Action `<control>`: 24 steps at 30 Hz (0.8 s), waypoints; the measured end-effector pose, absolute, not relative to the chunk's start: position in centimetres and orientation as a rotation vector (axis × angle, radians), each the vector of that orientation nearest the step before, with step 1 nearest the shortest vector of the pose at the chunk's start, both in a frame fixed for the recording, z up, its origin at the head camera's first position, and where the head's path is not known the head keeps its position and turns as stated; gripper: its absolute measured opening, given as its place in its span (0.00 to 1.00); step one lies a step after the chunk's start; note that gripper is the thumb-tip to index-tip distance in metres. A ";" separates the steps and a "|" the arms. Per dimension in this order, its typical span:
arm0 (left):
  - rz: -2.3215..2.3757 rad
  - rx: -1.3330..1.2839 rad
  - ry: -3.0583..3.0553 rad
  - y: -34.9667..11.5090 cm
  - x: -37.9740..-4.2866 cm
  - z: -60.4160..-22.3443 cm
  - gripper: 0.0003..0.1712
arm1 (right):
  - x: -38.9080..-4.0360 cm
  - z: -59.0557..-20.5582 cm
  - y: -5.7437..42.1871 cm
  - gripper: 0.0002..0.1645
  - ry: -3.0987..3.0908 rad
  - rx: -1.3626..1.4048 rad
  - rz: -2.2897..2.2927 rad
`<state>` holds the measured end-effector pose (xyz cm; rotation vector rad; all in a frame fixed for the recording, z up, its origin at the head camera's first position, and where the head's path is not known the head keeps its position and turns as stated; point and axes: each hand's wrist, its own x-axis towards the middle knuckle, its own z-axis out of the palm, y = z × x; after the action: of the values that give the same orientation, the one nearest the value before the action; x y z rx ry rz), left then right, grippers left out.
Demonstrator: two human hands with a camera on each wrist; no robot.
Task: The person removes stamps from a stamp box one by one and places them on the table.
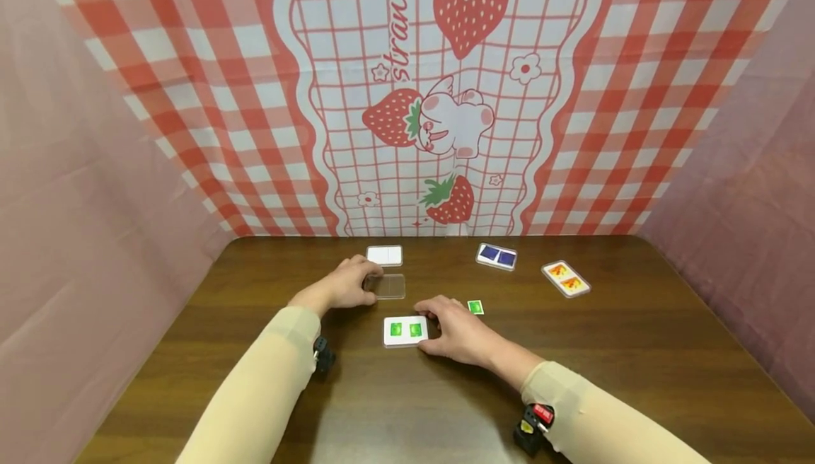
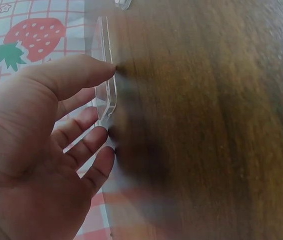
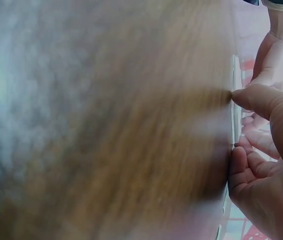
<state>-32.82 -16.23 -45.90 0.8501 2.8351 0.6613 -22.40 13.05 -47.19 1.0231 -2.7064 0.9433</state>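
Note:
My left hand (image 1: 347, 284) holds the left end of a clear plastic case cover (image 1: 391, 286), thumb at its near edge and fingers toward its far side. In the left wrist view the clear cover (image 2: 106, 75) lies flat, close against the wood. The right hand (image 1: 460, 331) grips the right end of a flat case (image 1: 405, 341) with a white face and two green pictures, its thumb at the near corner. A small loose green picture card (image 1: 475, 307) lies just beyond the right hand.
Behind the clear cover is a blank white case (image 1: 385, 255). Farther right lie a case with two dark blue squares (image 1: 496, 257) and one with two orange pictures (image 1: 566, 279). A strawberry-print cloth (image 1: 407, 188) hangs along the back edge of the brown table (image 1: 407, 414).

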 end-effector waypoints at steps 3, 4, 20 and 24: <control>0.668 0.776 2.804 -15.7 -31.3 -43.7 0.34 | -23.4 -48.9 13.2 0.34 -2.686 1.008 0.920; 0.680 0.758 2.796 -15.6 -30.9 -43.2 0.35 | -23.7 -49.4 13.3 0.35 -2.675 1.009 0.899; 0.862 0.929 2.818 -16.2 -26.3 -41.5 0.36 | -23.6 -50.4 13.5 0.36 -2.673 0.984 0.901; 0.840 0.905 2.815 -15.9 -24.8 -41.1 0.38 | -23.8 -50.2 13.4 0.36 -2.652 1.016 0.885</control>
<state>-24.83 -15.94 -41.14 0.9053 2.8146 0.8402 -23.81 13.43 -50.24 1.0165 -2.6522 0.8848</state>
